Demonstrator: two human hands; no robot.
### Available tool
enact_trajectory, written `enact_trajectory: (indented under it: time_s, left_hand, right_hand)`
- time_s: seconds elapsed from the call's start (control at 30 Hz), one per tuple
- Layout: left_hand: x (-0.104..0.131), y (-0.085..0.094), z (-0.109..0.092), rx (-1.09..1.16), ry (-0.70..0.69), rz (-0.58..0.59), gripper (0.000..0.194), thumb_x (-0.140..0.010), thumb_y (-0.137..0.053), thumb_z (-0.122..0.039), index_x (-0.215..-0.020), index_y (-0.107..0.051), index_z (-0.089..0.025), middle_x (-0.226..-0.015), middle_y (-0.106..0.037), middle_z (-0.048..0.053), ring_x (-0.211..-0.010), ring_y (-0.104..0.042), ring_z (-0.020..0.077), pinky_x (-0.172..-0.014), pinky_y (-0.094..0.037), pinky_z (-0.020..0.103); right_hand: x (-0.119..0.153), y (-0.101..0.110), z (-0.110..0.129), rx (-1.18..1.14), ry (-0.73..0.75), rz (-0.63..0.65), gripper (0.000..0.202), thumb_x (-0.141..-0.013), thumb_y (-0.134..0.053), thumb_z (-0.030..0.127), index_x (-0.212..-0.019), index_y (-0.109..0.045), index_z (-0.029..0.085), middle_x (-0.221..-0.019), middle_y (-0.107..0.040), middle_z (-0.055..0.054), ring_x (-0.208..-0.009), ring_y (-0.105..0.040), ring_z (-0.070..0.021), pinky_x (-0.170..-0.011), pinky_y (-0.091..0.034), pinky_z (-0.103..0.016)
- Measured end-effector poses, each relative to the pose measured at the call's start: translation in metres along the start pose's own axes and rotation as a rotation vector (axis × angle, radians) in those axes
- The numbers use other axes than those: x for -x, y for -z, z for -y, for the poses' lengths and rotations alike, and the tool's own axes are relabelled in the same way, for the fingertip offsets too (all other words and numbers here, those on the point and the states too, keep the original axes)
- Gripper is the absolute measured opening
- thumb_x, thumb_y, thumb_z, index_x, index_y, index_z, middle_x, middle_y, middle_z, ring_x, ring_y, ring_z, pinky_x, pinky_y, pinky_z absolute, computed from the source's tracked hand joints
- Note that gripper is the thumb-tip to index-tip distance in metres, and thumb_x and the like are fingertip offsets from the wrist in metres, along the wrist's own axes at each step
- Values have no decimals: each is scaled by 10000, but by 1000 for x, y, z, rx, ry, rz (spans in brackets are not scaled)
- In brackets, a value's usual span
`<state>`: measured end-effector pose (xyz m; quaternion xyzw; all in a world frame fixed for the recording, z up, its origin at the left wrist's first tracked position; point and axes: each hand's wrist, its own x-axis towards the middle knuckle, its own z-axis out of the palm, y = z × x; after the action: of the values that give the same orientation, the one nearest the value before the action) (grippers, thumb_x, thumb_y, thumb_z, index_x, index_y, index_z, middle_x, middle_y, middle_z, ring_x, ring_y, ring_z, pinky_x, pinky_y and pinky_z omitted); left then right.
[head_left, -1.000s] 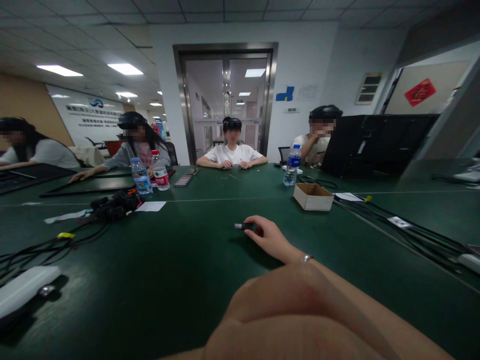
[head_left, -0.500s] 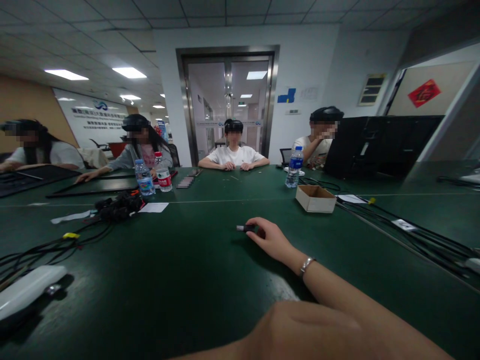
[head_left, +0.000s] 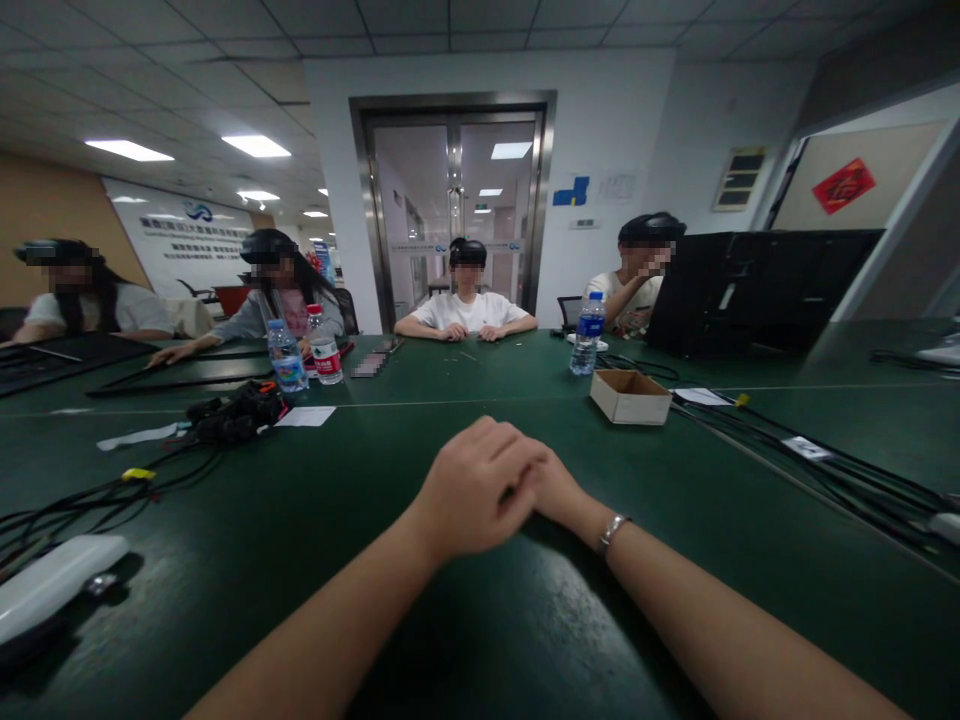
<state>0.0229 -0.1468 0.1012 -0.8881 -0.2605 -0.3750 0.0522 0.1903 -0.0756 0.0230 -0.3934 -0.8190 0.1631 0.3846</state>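
My left hand (head_left: 480,490) is closed, its fingers curled over the front of my right hand (head_left: 555,487), above the middle of the green table (head_left: 420,640). Whatever lies inside those curled fingers is hidden. Only the back of my right hand and its wrist, with a silver bracelet (head_left: 613,533), show beyond the left. The small black USB stick with a bare metal plug, pinched by the right fingertips in the earlier view, is now covered by my left hand.
To the right stand an open cardboard box (head_left: 630,398), a water bottle (head_left: 587,335) and black cables (head_left: 847,470). On the left lie a black cable bundle (head_left: 236,412), a paper slip (head_left: 306,416) and a white device (head_left: 60,590). Several people sit around the table.
My left hand has moved from the lower right foreground up and away to my right hand, covering its fingers and the USB stick. The right arm stays nearly in place.
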Motion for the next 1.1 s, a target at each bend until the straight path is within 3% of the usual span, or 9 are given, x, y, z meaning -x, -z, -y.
enact_trajectory:
  time_s: [0.07, 0.13, 0.23, 0.37, 0.53, 0.63, 0.93, 1.1]
  left_hand:
    - [10, -16, 32, -4, 334, 18, 319, -843, -465, -295, -1142, -538, -209, -1102, -575, 87, -1025, -499, 223, -900, -416, 391]
    - [25, -33, 58, 129, 603, 70, 389, -852, -461, -396, -1189, -509, -207, -1143, -563, 90, -1048, -504, 225, -908, -409, 372]
    - [44, -49, 79, 367, 777, 193, 423, -893, -317, -498, -974, -604, -198, -948, -627, 53, -901, -566, 192, -819, -428, 312]
    - [48, -54, 81, 411, 783, 200, 430, -893, -309, -497, -797, -606, -201, -775, -627, 9, -744, -565, 165, -730, -415, 287]
    - [46, -52, 78, 531, 747, 128, 267, -842, -467, -403, -949, -607, -202, -881, -639, 19, -841, -585, 164, -783, -437, 279]
    - [46, -51, 79, 579, 774, 88, 285, -797, -544, -369, -1021, -588, -198, -960, -632, 36, -907, -582, 172, -813, -445, 282]
    - [48, -53, 83, 534, 809, 112, 371, -862, -408, -465, -948, -621, -174, -818, -643, 31, -790, -594, 168, -773, -456, 303]
    - [45, -46, 79, 610, 777, 61, 255, -842, -492, -352, -988, -613, -181, -973, -652, 47, -910, -596, 172, -837, -462, 305]
  right_hand:
    - [-1, -1, -1, 4, -16, 16, 229, -802, -580, 208, -1030, -598, 211, -957, -625, -31, -715, -548, -124, -662, -449, -264]
    - [-2, -2, -1, 19, -33, 33, 253, -804, -588, 224, -1057, -586, 223, -982, -618, -31, -694, -537, -114, -648, -447, -261]
    - [-2, -2, 1, 43, -21, 57, 255, -808, -595, 226, -1062, -585, 239, -988, -614, -25, -709, -532, -114, -660, -443, -261]
    - [-1, -1, 7, 68, -5, 78, 255, -815, -591, 219, -1069, -581, 247, -962, -611, -16, -679, -510, -107, -645, -430, -255]
    - [0, -1, 8, 69, -13, 83, 254, -818, -590, 229, -1071, -579, 245, -961, -606, -17, -679, -513, -106, -640, -428, -254]
    - [0, -1, 6, 56, -17, 77, 253, -815, -593, 228, -1067, -582, 239, -968, -607, -20, -695, -525, -107, -648, -433, -254]
    - [-1, 0, 6, 46, -30, 71, 245, -822, -584, 241, -1067, -582, 235, -990, -611, -25, -684, -520, -108, -651, -442, -267]
    - [0, 1, 6, 35, -43, 67, 246, -819, -589, 254, -1064, -587, 234, -987, -613, -29, -685, -524, -112, -645, -444, -272]
